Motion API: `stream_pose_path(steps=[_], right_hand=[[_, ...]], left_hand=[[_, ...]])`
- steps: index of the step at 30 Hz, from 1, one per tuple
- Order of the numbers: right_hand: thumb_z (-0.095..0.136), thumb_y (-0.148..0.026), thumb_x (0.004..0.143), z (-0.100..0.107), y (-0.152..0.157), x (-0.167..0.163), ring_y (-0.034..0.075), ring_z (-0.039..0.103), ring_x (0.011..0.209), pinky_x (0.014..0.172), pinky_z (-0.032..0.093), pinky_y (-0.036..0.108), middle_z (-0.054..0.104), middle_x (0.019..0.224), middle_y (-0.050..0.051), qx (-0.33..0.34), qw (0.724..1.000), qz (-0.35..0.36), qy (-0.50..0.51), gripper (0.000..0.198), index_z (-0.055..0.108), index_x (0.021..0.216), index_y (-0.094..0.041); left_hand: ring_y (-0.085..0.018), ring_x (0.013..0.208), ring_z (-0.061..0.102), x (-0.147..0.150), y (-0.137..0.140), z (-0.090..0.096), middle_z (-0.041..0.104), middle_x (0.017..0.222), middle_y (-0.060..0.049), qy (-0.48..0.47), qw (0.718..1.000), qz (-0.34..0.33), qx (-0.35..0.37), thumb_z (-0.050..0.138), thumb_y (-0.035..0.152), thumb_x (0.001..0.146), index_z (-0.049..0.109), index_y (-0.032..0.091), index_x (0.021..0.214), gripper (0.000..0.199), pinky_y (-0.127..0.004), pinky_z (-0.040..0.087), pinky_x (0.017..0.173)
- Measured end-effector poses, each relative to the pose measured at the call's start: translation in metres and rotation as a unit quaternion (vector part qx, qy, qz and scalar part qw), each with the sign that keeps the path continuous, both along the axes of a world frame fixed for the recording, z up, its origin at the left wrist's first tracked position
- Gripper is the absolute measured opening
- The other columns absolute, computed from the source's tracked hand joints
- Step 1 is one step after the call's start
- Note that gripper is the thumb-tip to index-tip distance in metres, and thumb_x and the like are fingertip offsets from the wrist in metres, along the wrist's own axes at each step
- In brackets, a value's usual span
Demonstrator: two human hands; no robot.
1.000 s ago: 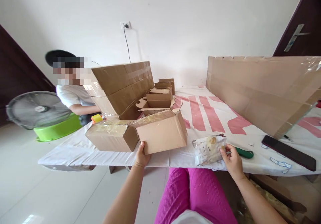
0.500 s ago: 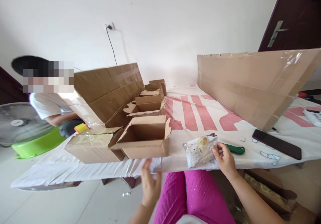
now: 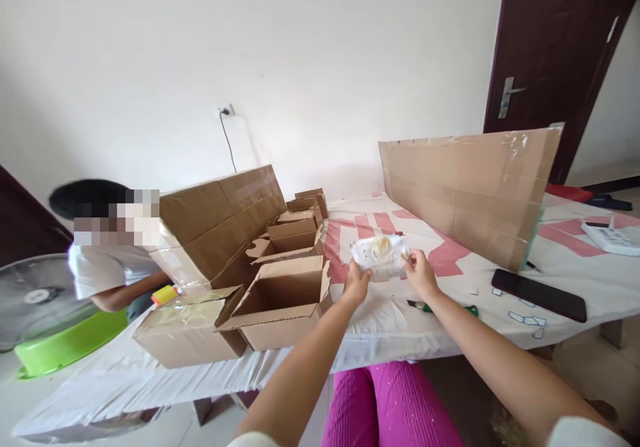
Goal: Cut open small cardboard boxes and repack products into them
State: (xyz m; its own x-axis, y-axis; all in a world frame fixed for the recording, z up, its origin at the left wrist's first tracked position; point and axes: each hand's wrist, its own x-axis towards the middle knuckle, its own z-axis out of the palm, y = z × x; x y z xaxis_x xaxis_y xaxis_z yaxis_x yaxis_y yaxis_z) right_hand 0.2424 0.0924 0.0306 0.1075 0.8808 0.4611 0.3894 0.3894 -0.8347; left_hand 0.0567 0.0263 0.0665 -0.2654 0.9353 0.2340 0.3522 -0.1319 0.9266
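Observation:
Between both hands, raised over the table, is a whitish printed packet [image 3: 381, 257] with a yellowish round mark near its top. My left hand [image 3: 357, 283] grips its left end, fingers partly behind it. My right hand [image 3: 420, 275] pinches its right end. Below my right forearm lies a green-handled utility knife [image 3: 471, 310], its blade end pointing left and partly hidden by the arm. To the left of the packet stands an open cardboard box [image 3: 287, 323], with another open box [image 3: 293, 237] behind it.
A taped carton [image 3: 190, 337] and a tall cardboard panel [image 3: 220, 227] stand at left; another cardboard panel [image 3: 465, 193] stands at right. A black phone [image 3: 539, 295] lies near the right front edge. One person [image 3: 107, 267] sits beyond the left side, by a green basin [image 3: 70, 350] and a fan [image 3: 37, 297].
The packet has risen off the table's front edge and moved farther in. My left hand has come up from below the edge and taken hold of its left end. The view has tilted upward.

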Motion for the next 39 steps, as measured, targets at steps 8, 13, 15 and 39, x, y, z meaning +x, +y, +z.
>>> stream_pose_path(steps=[8, 13, 15, 39], right_hand=[[0.061, -0.029, 0.068, 0.010, 0.025, 0.006, 0.020, 0.064, 0.074, 0.067, 0.049, 0.031, 0.068, 0.080, 0.004, -0.056, 0.998, 0.023, 0.014, 0.020, 0.058, 0.086, -0.022], [0.062, -0.039, 0.068, -0.029, -0.051, 0.032, 0.021, 0.063, 0.072, 0.067, 0.049, 0.031, 0.068, 0.078, 0.003, -0.064, 0.990, 0.127, 0.000, 0.023, 0.059, 0.081, -0.021], [0.062, -0.039, 0.069, -0.039, -0.080, 0.029, 0.018, 0.060, 0.066, 0.062, 0.048, 0.029, 0.067, 0.078, 0.002, -0.068, 0.983, 0.169, 0.008, 0.026, 0.059, 0.087, -0.021], [0.053, -0.049, 0.086, -0.062, -0.118, -0.051, 0.016, 0.057, 0.068, 0.064, 0.048, 0.028, 0.061, 0.073, 0.002, -0.116, 0.926, 0.357, 0.035, 0.031, 0.061, 0.088, -0.019]], left_hand=[[-0.025, 0.113, 0.060, 0.015, 0.022, 0.000, 0.063, 0.120, -0.015, -0.053, 0.998, 0.033, -0.001, 0.064, 0.010, 0.073, 0.047, 0.015, 0.124, 0.054, -0.040, 0.044, 0.101], [-0.026, 0.119, 0.056, 0.013, -0.065, -0.058, 0.063, 0.123, -0.014, -0.066, 0.998, -0.018, 0.015, 0.072, 0.025, 0.070, 0.049, 0.016, 0.123, 0.059, -0.040, 0.042, 0.105], [-0.027, 0.119, 0.055, 0.002, -0.099, -0.073, 0.062, 0.125, -0.014, -0.072, 0.996, -0.041, 0.019, 0.071, 0.031, 0.072, 0.049, 0.015, 0.124, 0.058, -0.041, 0.041, 0.105], [-0.035, 0.137, 0.031, -0.139, -0.198, -0.104, 0.030, 0.144, -0.013, 0.373, 0.835, 0.404, 0.006, 0.052, 0.037, 0.088, 0.044, 0.026, 0.135, 0.049, -0.055, 0.035, 0.110]])
